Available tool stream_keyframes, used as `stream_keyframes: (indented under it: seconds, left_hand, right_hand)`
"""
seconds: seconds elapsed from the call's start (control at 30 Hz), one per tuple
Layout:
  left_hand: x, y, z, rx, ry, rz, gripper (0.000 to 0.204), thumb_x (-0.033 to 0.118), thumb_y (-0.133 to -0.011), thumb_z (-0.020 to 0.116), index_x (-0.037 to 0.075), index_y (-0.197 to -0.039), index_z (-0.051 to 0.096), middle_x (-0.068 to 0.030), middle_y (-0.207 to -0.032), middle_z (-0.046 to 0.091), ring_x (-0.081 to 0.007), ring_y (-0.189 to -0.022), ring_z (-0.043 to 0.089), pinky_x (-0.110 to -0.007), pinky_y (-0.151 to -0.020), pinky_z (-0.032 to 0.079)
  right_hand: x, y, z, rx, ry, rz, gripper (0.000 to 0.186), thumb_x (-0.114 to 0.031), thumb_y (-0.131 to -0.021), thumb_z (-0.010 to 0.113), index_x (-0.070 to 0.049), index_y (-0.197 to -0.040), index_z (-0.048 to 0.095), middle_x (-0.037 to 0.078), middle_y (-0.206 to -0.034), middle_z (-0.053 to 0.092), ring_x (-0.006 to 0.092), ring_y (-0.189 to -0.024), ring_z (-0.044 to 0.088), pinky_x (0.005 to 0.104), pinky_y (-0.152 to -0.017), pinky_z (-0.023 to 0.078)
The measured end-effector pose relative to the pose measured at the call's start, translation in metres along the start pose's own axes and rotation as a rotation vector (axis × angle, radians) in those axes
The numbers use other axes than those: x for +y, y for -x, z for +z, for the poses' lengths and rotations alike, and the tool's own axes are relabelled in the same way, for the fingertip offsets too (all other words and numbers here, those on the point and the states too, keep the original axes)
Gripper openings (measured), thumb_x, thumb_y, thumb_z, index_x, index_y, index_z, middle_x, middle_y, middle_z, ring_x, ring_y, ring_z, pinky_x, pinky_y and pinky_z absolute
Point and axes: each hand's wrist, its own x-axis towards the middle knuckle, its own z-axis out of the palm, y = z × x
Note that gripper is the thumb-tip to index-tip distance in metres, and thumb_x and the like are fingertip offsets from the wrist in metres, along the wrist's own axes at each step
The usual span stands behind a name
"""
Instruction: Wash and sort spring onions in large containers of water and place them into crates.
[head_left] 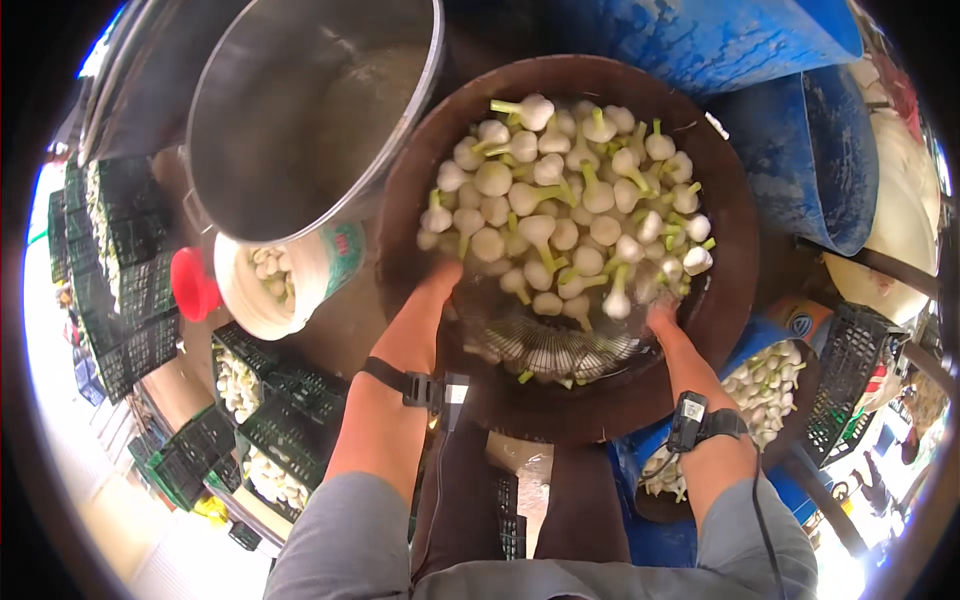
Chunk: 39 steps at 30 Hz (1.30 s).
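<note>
A wide brown basin (735, 250) of murky water stands in front of me, with many white garlic bulbs (565, 235) with short green stems floating in it. My left hand (448, 275) dips into the water at the left edge of the garlic; its fingers are hidden. On the other side my right hand (660, 313) is also in the water, beside the bulbs, its fingers hidden too. Between the hands, at the near side, a pale slotted basket (550, 348) shows partly under water. Whether either hand grips it I cannot tell.
A large metal pot (290, 110) stands at the far left. Below it is a white bucket (245, 300) with garlic and a red container (195, 283). Green crates (295, 410) sit at left, blue barrels (830, 160) at far right. More garlic (765, 390) fills a container at near right.
</note>
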Motion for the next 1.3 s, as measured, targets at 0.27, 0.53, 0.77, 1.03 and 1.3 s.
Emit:
stream_keyframes:
  seconds: [0.27,0.53,0.77,1.03,1.3]
  left_hand:
    - [-0.027,-0.085,0.01,0.226,0.156,0.173,0.044,0.003,-0.081,0.042,0.002,-0.124,0.045,-0.0119,-0.109,0.055,-0.0263,-0.084,0.057,-0.039,-0.068,0.048]
    - [-0.029,-0.064,0.034,0.336,0.519,0.146,0.042,0.007,-0.082,0.044,0.003,-0.124,0.045,-0.0115,-0.11,0.055,-0.0256,-0.087,0.057,-0.039,-0.071,0.048]
    - [-0.039,-0.009,0.066,0.367,0.956,0.034,0.041,0.01,-0.084,0.045,0.003,-0.124,0.046,-0.0112,-0.11,0.054,-0.025,-0.09,0.056,-0.039,-0.074,0.047]
    - [-0.129,-0.083,0.032,-0.017,0.445,0.428,0.046,0.026,-0.081,0.059,0.005,-0.121,0.05,-0.009,-0.125,0.05,-0.0245,-0.113,0.047,-0.039,-0.097,0.036]
    - [-0.047,-0.034,0.048,0.084,0.908,-0.044,0.051,0.028,-0.085,0.054,0.009,-0.13,0.039,-0.0081,-0.125,0.046,-0.0196,-0.111,0.046,-0.037,-0.091,0.04]
  right_hand:
    - [-0.023,-0.026,0.062,0.01,-0.2,-0.083,0.019,-0.016,-0.076,0.061,-0.003,-0.09,0.061,0.019,-0.093,0.062,0.0311,-0.084,0.062,0.0391,-0.07,0.05]
    - [-0.042,-0.05,0.045,-0.04,-0.362,-0.136,0.02,-0.017,-0.075,0.062,-0.004,-0.09,0.061,0.018,-0.092,0.062,0.0306,-0.084,0.061,0.0385,-0.07,0.05]
    - [-0.035,-0.019,0.034,0.032,-0.276,-0.095,0.021,-0.018,-0.074,0.063,-0.004,-0.09,0.061,0.017,-0.092,0.062,0.0302,-0.084,0.061,0.0381,-0.07,0.05]
    - [-0.055,-0.008,0.041,-0.014,-0.345,-0.113,0.022,-0.019,-0.073,0.065,-0.004,-0.09,0.061,0.017,-0.091,0.062,0.0298,-0.084,0.061,0.0375,-0.07,0.05]
    - [-0.061,0.01,0.019,0.011,-0.361,-0.22,0.023,-0.02,-0.072,0.066,-0.005,-0.089,0.062,0.016,-0.09,0.063,0.0293,-0.084,0.061,0.037,-0.07,0.049]
